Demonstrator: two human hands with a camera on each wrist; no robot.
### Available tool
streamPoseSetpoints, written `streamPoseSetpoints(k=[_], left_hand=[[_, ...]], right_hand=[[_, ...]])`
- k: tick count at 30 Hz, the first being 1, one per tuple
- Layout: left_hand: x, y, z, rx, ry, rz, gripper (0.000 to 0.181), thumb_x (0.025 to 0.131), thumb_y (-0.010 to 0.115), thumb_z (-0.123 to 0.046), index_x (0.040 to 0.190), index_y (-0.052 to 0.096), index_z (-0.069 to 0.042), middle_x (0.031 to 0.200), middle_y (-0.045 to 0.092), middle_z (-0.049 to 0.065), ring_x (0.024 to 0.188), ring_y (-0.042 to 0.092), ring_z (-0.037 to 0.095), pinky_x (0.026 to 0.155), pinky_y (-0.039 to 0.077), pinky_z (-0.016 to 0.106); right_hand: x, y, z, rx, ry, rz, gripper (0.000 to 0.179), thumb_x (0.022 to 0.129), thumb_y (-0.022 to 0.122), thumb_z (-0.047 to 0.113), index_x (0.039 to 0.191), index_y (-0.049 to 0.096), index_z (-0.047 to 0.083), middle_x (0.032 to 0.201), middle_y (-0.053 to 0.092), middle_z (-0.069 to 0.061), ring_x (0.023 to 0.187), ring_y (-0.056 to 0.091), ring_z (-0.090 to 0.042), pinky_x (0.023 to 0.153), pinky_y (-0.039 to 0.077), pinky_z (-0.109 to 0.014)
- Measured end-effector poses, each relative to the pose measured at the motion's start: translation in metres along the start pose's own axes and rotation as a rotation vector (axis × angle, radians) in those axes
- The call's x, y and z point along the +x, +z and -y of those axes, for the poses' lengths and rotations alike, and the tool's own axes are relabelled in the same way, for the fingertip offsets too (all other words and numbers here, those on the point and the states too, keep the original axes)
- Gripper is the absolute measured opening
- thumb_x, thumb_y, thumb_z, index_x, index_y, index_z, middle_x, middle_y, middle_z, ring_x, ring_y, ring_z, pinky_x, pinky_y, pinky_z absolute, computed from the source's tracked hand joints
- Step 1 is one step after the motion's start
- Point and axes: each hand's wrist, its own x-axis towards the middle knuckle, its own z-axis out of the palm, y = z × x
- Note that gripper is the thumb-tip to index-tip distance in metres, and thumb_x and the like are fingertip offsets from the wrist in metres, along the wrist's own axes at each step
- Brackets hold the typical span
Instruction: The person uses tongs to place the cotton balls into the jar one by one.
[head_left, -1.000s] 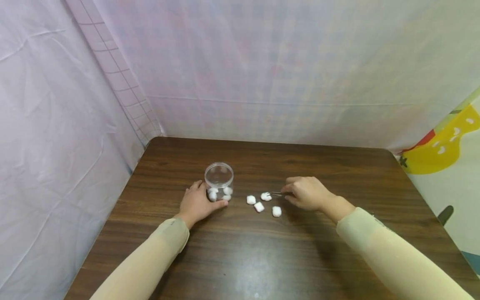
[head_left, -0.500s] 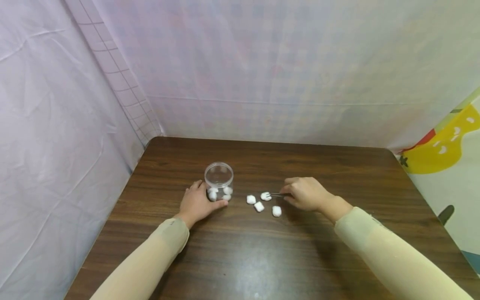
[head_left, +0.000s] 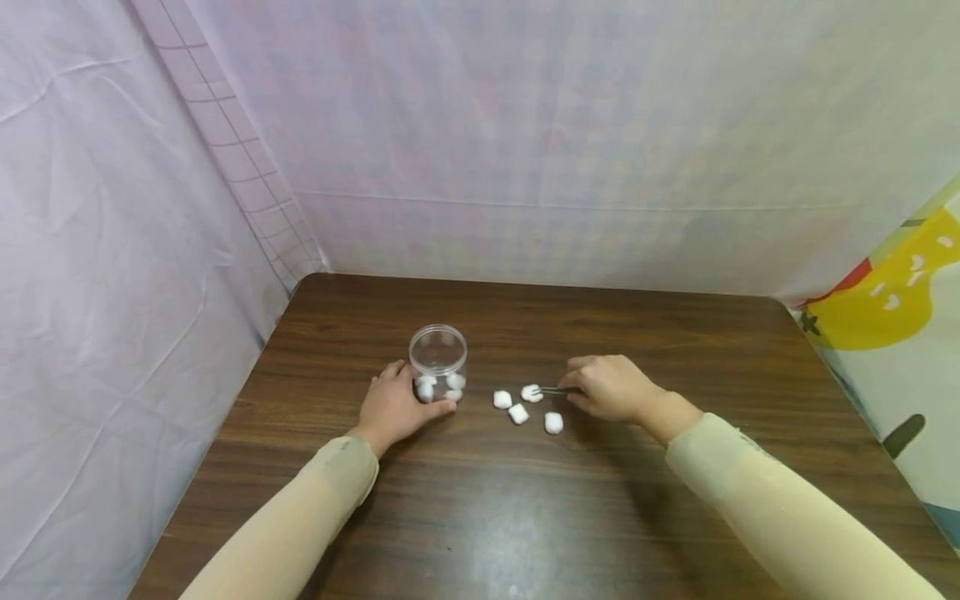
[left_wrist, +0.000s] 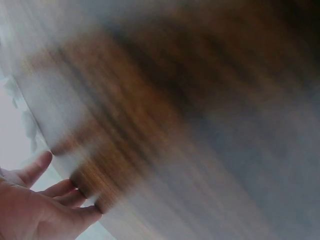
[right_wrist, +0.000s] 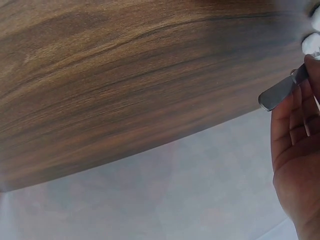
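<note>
A clear plastic jar (head_left: pixel 438 354) without a lid stands upright on the table, with several white cotton balls (head_left: pixel 454 382) visible through its wall. My left hand (head_left: pixel 393 406) holds the jar from its left side, thumb across the front and fingers at the side. To the right, my right hand (head_left: pixel 611 388) pinches metal tweezers (head_left: pixel 553 390); their rear end (right_wrist: pixel 276 96) shows in the right wrist view. The tweezer tips lie on one cotton ball (head_left: pixel 531 392). Three other cotton balls rest close by: one at left (head_left: pixel 502 400), another below it (head_left: pixel 518 413), a third nearer me (head_left: pixel 553 423).
The brown wood-grain table (head_left: pixel 480 500) ends at a far edge against a pale checked cloth (head_left: pixel 525 150). White cloth (head_left: pixel 97 250) hangs along the left side. At right is a patterned fabric with a yellow shape (head_left: pixel 873 304).
The right hand has shifted very slightly left and the tweezers' two prongs now show more plainly on the cotton ball. The left hand, the jar and the other cotton balls stay put.
</note>
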Motion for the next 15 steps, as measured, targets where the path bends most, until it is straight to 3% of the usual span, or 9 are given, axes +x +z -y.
streamPoseSetpoints(k=[8,15], left_hand=[[-0.0004,-0.0001,0.0001,0.0,0.003,-0.002,0.099,0.061,0.063,-0.075,0.134,0.045,-0.01,0.134,0.044,0.018,0.127,0.034,0.032,0.104,0.021,0.055],[-0.0006,-0.0002,0.0008,-0.006,0.0,-0.001,0.098,0.061,0.063,-0.075,0.134,0.045,-0.01,0.134,0.043,0.018,0.127,0.034,0.032,0.105,0.02,0.055]], right_hand=[[-0.0004,0.0019,0.0007,0.005,0.006,0.005,0.019,0.076,0.07,0.022,0.094,0.072,0.019,0.093,0.061,0.004,0.081,0.063,-0.017,0.061,0.053,-0.039],[0.0005,0.0042,0.0005,0.002,-0.002,-0.007,0.016,0.076,0.07,0.022,0.092,0.072,0.02,0.086,0.058,0.008,0.07,0.059,-0.012,0.056,0.051,-0.036]])
